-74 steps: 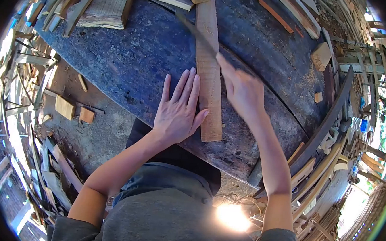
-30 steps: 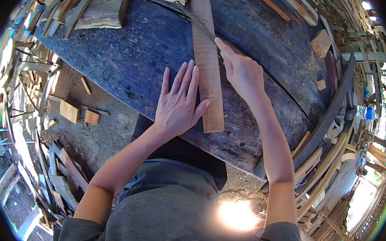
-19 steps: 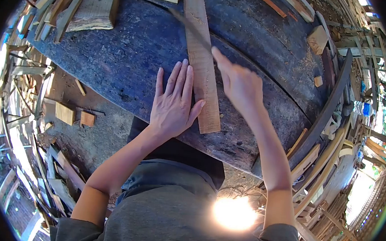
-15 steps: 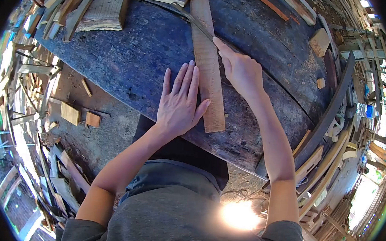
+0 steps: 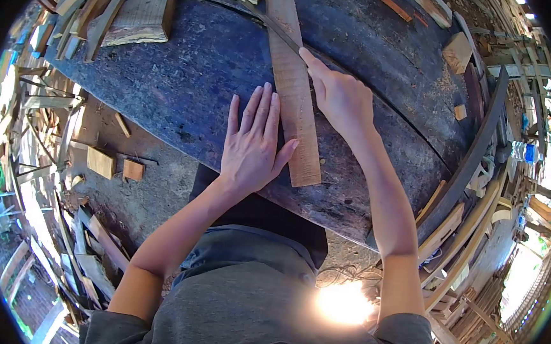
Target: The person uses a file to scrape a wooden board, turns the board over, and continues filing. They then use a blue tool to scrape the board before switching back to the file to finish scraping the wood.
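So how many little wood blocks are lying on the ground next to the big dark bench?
2. One pale block lies on the ground left of the bench, and a smaller orange-brown block sits just right of it. The scrap piles may hide more.

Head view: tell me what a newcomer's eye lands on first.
A long pale wooden plank lies on a broad dark curved surface at centre. The left hand presses flat beside the plank, its thumb on it, while the right hand works a thin dark blade across it. Wood offcuts litter the ground at left.
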### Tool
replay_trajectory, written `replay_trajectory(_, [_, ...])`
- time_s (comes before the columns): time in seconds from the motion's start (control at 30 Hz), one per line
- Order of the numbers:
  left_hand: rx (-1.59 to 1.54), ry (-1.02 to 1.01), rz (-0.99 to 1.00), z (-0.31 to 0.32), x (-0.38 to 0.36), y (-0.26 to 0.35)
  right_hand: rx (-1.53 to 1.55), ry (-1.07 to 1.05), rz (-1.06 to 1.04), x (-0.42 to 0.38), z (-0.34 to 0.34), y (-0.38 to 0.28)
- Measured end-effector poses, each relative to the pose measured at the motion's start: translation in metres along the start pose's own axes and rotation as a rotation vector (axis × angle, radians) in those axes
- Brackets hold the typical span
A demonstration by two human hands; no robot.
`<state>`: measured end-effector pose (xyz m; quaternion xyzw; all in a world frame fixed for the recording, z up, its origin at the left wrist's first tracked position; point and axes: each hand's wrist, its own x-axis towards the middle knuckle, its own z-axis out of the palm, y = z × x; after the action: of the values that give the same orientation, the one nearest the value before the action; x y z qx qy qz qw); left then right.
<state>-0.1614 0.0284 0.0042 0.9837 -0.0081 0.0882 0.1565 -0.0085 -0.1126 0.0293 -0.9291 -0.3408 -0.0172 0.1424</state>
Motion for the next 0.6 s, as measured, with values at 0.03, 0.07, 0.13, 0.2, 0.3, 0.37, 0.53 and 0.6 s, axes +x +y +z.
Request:
replay_trajectory(0.03, [-0.009,0.006,-0.004,0.0,0.0,0.0,-0.019,-0.008,0.009,-0.004,0.002,0.001])
replay_trajectory(0.07, [-0.026,0.008,-0.009,0.001,-0.001,0.002,-0.022,-0.015,0.006,-0.016,-0.001,0.001])
replay_trajectory(0.13, [-0.034,0.008,-0.006,0.002,0.0,0.0,-0.015,-0.075,-0.08,-0.055,-0.014,-0.002])
replay_trajectory(0.2, [-0.045,0.0,-0.006,0.001,-0.001,-0.002,-0.004,-0.136,-0.042,-0.098,-0.027,-0.013])
replay_trajectory(0.3, [-0.048,-0.003,0.005,0.001,-0.001,-0.002,-0.025,-0.179,-0.004,-0.097,-0.028,-0.015])
replay_trajectory(0.37, [-0.029,0.024,0.007,0.002,-0.001,-0.001,-0.063,-0.159,-0.001,-0.067,-0.02,-0.012])
replay_trajectory(0.53, [-0.024,0.036,-0.004,0.0,-0.001,-0.001,-0.018,-0.039,0.039,-0.008,-0.005,-0.007])
replay_trajectory(0.6, [-0.048,0.04,-0.019,0.002,-0.001,0.0,-0.053,-0.04,0.007,-0.04,-0.014,-0.011])
